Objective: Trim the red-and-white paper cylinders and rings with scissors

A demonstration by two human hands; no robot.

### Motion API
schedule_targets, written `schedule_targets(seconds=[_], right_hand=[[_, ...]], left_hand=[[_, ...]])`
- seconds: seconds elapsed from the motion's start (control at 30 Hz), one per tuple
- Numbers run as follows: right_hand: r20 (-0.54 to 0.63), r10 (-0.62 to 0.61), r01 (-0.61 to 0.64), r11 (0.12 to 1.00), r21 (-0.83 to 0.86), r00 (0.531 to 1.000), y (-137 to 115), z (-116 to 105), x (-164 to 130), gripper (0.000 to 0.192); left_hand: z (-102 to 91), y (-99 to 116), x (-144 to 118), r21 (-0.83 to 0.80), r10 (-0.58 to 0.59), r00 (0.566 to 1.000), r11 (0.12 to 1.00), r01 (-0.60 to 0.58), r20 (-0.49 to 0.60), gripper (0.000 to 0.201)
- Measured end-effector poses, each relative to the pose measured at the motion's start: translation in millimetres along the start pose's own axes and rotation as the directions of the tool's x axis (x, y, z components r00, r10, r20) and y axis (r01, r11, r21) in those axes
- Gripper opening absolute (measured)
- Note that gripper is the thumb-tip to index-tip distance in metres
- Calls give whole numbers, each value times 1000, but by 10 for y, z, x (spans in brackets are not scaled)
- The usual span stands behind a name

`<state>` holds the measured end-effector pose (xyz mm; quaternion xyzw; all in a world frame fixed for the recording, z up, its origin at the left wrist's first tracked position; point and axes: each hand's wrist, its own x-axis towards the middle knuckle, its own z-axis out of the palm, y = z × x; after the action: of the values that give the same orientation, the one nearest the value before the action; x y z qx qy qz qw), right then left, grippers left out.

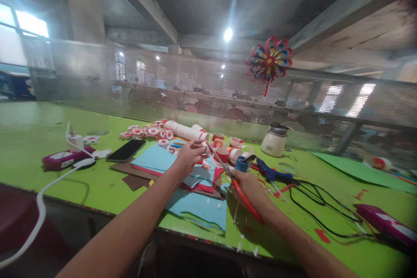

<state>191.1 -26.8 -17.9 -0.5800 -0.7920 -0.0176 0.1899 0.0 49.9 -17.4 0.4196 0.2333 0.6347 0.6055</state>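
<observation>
My right hand grips a pair of red-handled scissors, whose blades point up and left. Near the blade tips is my left hand, its fingers drawn together; whatever they pinch is too small to make out. Beneath it lies a stack of light blue, red and brown paper sheets. Red-and-white paper cup pieces stand just behind the blades. A blue tape roll sits by my right hand. Further back rests a long row of nested white paper cups, beside a pile of red-and-white paper discs.
A blue glue gun with black cable lies to the right, near a purple power strip. Behind stands a white lidded jug. Left are a black phone and another purple power strip. A perforated metal screen borders the table.
</observation>
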Motion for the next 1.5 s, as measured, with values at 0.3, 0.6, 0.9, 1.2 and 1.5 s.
schedule_targets(seconds=[0.3, 0.6, 0.9, 1.2, 1.5], right_hand=[[-11, 2, -2, 1000, -15, 1000, 10, 42, 11, 33], [-10, -11, 11, 1000, -2, 1000, 23, 30, 13, 34], [7, -8, 8, 1000, -9, 1000, 35, 37, 21, 31], [20, -22, 22, 999, -28, 1000, 15, 18, 18, 27], [1, -18, 18, 998, -63, 1000, 14, 31, 3, 26]], left_hand=[[3, 45, -23, -23, -94, 994, 995, 95, 51, 19], [-13, 45, -19, -11, -89, 995, 996, 90, 36, 13], [-30, 14, 19, -19, -89, 996, 996, 89, 0, 17], [-29, 19, 4, -9, -93, 995, 996, 93, 37, 15], [-49, -1, 15, -16, -74, 996, 997, 75, 51, 20]])
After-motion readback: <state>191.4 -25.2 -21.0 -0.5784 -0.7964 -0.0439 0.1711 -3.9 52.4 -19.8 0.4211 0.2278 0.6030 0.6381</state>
